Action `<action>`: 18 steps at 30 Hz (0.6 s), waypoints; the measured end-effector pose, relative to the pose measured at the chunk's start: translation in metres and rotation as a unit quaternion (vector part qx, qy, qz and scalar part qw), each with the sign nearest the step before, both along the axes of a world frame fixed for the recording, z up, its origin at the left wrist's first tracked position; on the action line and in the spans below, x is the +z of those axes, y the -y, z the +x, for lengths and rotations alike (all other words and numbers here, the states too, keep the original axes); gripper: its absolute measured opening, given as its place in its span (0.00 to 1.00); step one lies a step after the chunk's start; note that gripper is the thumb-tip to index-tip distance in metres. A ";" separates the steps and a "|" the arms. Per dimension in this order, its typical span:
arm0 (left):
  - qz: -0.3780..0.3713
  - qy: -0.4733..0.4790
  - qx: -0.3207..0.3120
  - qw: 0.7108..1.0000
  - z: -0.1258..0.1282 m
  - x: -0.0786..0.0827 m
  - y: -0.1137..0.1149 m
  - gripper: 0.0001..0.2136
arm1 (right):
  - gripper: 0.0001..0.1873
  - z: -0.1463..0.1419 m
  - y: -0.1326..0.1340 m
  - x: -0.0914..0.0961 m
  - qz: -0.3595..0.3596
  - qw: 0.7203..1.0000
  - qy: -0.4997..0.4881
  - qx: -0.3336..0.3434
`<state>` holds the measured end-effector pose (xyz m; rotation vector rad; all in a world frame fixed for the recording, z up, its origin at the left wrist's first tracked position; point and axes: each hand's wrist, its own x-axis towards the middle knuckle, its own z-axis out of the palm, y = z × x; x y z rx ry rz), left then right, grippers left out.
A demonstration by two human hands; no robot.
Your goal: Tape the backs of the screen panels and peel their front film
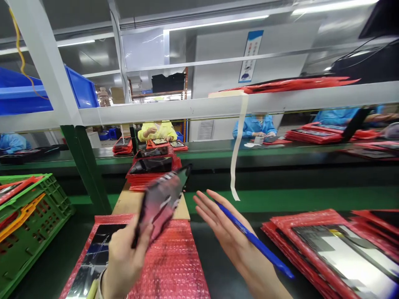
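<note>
My left hand point(126, 253) grips the lower edge of a dark, glossy flat panel point(163, 201), which looks like a tablet screen. The panel is tilted up, blurred by motion, with pink reflections on its face. Below it lies a red bubble-wrap pouch point(174, 259), with another dark glossy panel point(93, 259) on red wrap at its left. My right hand point(233, 236), fingers stretched out, is apart from the panel. A blue pen point(258, 245) is tucked between its fingers and runs along the back of the hand.
A stack of red pouches with panels point(149, 170) stands ahead on a board. More pouches with metal-backed parts point(336, 245) lie at right. A green crate point(34, 232) is at left. A white rail point(187, 107) crosses above; people in work clothes sit beyond.
</note>
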<state>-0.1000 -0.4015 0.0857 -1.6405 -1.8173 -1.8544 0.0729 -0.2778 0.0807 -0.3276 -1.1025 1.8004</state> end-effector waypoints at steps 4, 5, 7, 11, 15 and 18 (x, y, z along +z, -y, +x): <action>0.012 -0.275 -0.135 0.952 -0.001 -0.005 -0.005 0.27 | 0.30 0.004 0.015 0.009 0.002 0.992 -0.005 0.127; 0.001 -0.292 -0.147 0.945 -0.001 -0.005 -0.007 0.28 | 0.30 0.005 0.017 0.011 0.008 0.991 0.009 0.130; -0.021 -0.282 -0.169 0.944 0.002 -0.003 -0.009 0.29 | 0.27 0.005 0.019 0.010 0.003 0.993 0.026 0.112; 0.030 -0.277 -0.205 0.938 0.011 -0.003 -0.005 0.32 | 0.22 0.002 0.015 -0.008 -0.044 0.990 0.023 0.129; 0.080 -0.294 -0.230 0.924 0.025 -0.009 0.005 0.31 | 0.23 -0.002 0.012 -0.033 -0.039 0.989 0.026 0.141; 0.102 -0.154 -0.121 0.975 0.033 -0.008 0.008 0.17 | 0.28 0.001 0.010 -0.042 -0.025 0.993 0.019 0.113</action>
